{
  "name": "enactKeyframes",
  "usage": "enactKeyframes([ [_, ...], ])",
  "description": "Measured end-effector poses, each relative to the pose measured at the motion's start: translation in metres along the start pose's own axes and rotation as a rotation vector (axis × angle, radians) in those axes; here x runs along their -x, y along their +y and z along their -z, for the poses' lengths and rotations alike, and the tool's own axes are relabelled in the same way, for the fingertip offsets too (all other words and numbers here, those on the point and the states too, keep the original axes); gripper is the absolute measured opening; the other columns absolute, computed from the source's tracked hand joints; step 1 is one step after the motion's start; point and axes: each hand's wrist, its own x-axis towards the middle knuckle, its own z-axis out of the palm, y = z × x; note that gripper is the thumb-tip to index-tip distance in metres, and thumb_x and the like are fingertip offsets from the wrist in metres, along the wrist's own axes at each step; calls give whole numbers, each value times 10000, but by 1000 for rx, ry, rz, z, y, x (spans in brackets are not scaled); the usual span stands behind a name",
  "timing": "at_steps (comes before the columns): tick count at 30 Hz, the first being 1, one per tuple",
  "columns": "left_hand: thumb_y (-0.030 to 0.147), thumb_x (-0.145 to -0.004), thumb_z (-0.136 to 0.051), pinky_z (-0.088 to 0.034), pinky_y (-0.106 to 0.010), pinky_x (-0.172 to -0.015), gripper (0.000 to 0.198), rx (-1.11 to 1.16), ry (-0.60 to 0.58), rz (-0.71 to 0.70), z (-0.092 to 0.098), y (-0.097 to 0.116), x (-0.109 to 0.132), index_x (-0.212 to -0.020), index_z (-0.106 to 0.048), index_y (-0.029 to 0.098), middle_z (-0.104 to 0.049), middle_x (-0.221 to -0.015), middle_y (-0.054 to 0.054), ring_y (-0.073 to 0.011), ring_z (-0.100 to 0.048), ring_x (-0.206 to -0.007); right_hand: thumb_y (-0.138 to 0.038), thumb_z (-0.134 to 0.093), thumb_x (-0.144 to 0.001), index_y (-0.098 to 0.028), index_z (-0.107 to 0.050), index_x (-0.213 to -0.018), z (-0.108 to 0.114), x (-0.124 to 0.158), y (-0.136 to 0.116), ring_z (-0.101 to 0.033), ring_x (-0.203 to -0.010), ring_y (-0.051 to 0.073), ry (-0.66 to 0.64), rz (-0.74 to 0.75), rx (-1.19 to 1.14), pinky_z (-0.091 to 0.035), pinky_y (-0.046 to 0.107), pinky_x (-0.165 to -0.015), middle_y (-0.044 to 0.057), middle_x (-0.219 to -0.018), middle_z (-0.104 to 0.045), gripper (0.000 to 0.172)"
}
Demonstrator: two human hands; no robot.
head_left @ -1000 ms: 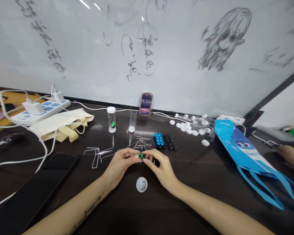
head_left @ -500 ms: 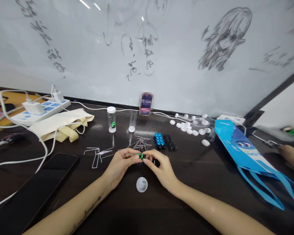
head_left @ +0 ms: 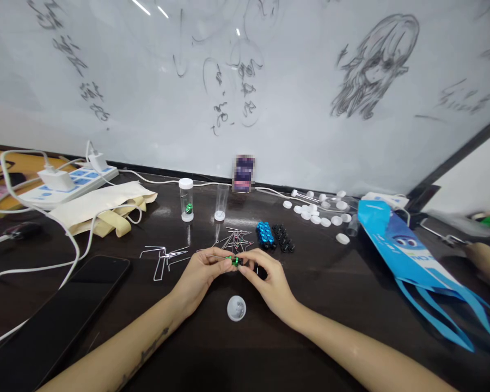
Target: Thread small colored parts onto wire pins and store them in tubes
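Observation:
My left hand (head_left: 200,276) and my right hand (head_left: 274,279) meet over the dark table, fingertips closed on a small green and black piece (head_left: 234,261). A thin metal rod shows along the left fingers; which part of it is gripped I cannot tell. Right below the hands stands a small white cup (head_left: 236,308) with tiny shiny bits inside. Beyond them lie thin metal pins (head_left: 236,238), a block of blue pieces (head_left: 265,234) and a group of black pieces (head_left: 283,238). Bent hex keys (head_left: 163,253) lie left of my left hand.
A capped clear tube (head_left: 187,200) holds a green piece, beside an uncapped tube (head_left: 221,202). White caps (head_left: 310,211) scatter at back right, near a blue bag (head_left: 396,245). A black phone (head_left: 65,316) lies left. Another person's hand (head_left: 484,261) is at far right.

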Motion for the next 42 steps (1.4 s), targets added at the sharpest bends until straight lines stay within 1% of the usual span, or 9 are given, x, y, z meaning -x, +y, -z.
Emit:
enactKeyframes([
  [3,159,-678,-795,-493,-221,-750,162,4,5,6,0,0,1,-823,-728,131,-750,-755,-42,-117,-664,-709,-177,-614,-887,-230,-677,-1039,0,0,0,-554,-748,154,1,-4,-5,-447,289,-739,12,-860,-616,173],
  [6,162,-676,-797,-494,-219,-751,164,7,11,0,0,1,1,-822,-727,130,-752,-755,-44,-116,-666,-706,-167,-623,-879,-233,-664,-1074,0,1,0,-552,-745,147,8,-6,-16,-451,285,-745,10,-890,-617,210],
  [18,159,-674,-798,-496,-216,-749,171,-1,10,3,0,0,1,-828,-728,131,-754,-757,-46,-117,-671,-706,-184,-628,-877,-226,-678,-1022,0,0,1,-557,-744,154,6,-8,-13,-448,289,-735,8,-844,-604,160],
  [23,168,-665,-806,-496,-213,-744,177,1,18,5,-1,0,0,-820,-727,131,-754,-750,-46,-115,-671,-700,-183,-635,-871,-230,-662,-1049,0,0,1,-553,-739,154,24,-12,-15,-450,289,-732,13,-880,-614,186],
  [27,172,-659,-811,-495,-217,-744,181,1,24,12,-2,1,0,-814,-728,130,-753,-739,-46,-118,-671,-697,-190,-629,-876,-224,-671,-1005,-1,0,1,-556,-744,155,17,-12,-5,-445,286,-731,9,-857,-607,140],
  [31,169,-651,-815,-495,-222,-740,183,5,34,14,-3,2,1,-806,-727,130,-754,-742,-48,-124,-672,-702,-191,-644,-865,-226,-657,-1026,0,0,1,-553,-743,152,20,-20,-2,-446,283,-734,7,-882,-615,166],
  [35,165,-654,-811,-494,-221,-736,180,5,26,9,-2,2,2,-809,-727,130,-751,-732,-45,-121,-668,-693,-206,-629,-878,-221,-660,-999,0,0,-1,-555,-748,151,7,-24,-7,-446,279,-733,4,-860,-618,126],
  [39,168,-657,-810,-494,-224,-740,179,7,28,13,-2,1,1,-812,-727,132,-753,-745,-48,-126,-672,-704,-196,-643,-866,-225,-650,-1029,0,0,-1,-556,-746,149,15,-23,-5,-447,279,-732,2,-871,-619,165],
  [42,167,-657,-810,-493,-226,-738,176,1,29,11,-2,2,1,-808,-728,131,-751,-742,-49,-125,-669,-697,-194,-635,-871,-225,-662,-1007,0,0,-1,-556,-740,152,12,-18,5,-449,285,-732,2,-845,-610,143],
])
